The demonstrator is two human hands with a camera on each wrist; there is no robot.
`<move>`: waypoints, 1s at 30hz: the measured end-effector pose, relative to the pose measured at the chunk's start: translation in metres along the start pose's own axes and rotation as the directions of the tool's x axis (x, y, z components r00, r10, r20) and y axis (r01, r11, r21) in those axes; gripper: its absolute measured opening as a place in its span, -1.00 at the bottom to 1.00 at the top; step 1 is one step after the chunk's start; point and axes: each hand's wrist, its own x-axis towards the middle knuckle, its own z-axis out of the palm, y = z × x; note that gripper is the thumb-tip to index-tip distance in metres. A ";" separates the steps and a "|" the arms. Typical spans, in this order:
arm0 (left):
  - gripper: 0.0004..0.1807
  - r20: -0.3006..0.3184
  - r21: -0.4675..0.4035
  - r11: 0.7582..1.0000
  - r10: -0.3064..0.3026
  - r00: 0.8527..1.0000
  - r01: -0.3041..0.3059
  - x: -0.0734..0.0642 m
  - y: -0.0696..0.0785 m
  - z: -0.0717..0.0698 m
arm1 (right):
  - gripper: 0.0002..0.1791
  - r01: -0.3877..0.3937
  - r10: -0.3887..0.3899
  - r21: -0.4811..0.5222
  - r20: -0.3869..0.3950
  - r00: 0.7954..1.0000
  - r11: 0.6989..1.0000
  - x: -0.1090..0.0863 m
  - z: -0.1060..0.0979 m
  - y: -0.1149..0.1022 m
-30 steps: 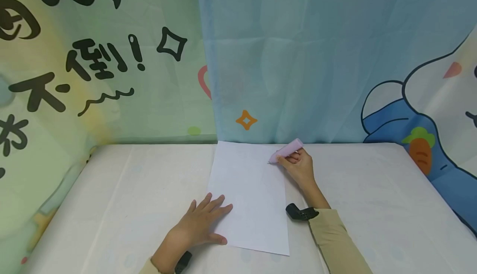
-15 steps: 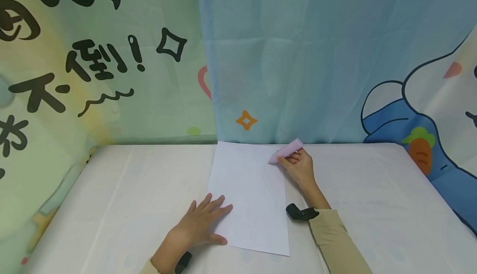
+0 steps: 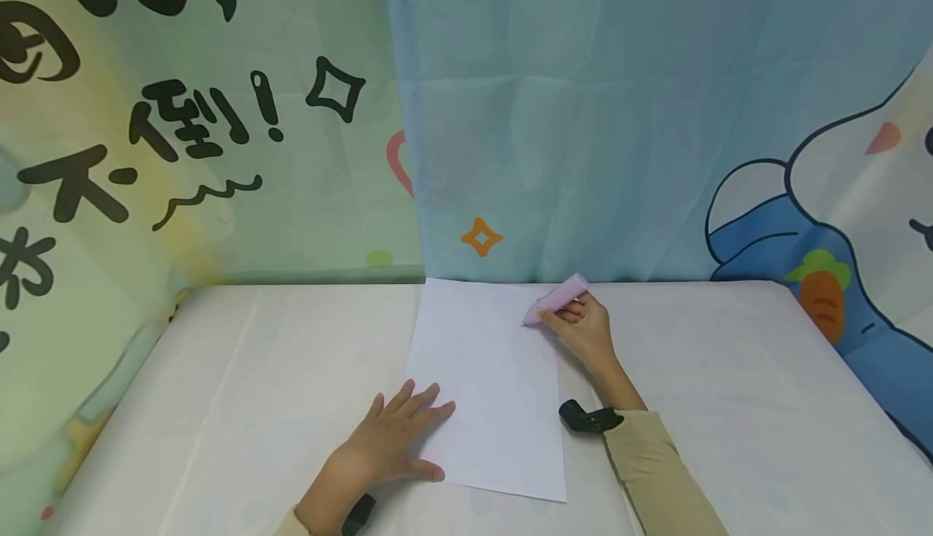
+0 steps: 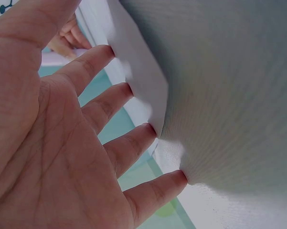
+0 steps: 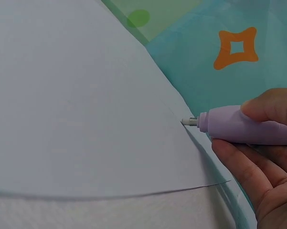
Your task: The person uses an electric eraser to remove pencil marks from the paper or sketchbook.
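A sheet of white paper (image 3: pixel 488 406) lies upright in front of the person on the white table. Near its upper right, the right hand (image 3: pixel 589 332) pinches a lilac electric eraser (image 3: pixel 561 296) between thumb and fingers. In the right wrist view, the white tip of the electric eraser (image 5: pixel 229 125) sits right at the paper's surface, close to the right edge. The left hand (image 3: pixel 394 439) rests with spread fingers across the lower left edge of the sheet. Seen from the left wrist, several fingertips (image 4: pixel 148 130) touch the paper, and one touches the tablecloth beside it.
A white cloth covers the table (image 3: pixel 291 374). Behind it hangs a printed backdrop (image 3: pixel 619 155), blue and green, with a cartoon figure at the right. Black wrist devices (image 3: pixel 590 417) are on both forearms, below beige sleeves.
The right hand has shifted slightly left and toward the person, with the electric eraser's tip moving along. The left hand and the paper have stayed in place.
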 end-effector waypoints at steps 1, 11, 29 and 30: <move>-0.10 0.000 -0.001 1.000 0.000 1.000 0.000 0.000 0.000 0.000 | -0.61 0.002 -0.002 -0.001 0.000 1.000 1.000 0.000 0.000 0.000; -0.10 -0.006 0.003 1.000 0.005 1.000 -0.005 -0.001 0.000 0.000 | -0.65 0.046 -0.046 -0.007 -0.041 0.998 0.999 0.002 0.001 0.005; -0.11 -0.001 -0.009 1.000 0.004 1.000 -0.004 -0.001 0.001 -0.001 | -0.63 0.047 -0.048 -0.009 -0.058 0.997 0.999 0.004 0.002 0.005; -0.11 0.000 -0.011 1.000 0.004 1.000 -0.004 -0.001 0.001 -0.001 | -0.63 0.048 -0.049 -0.008 -0.058 0.997 0.999 0.004 0.002 0.005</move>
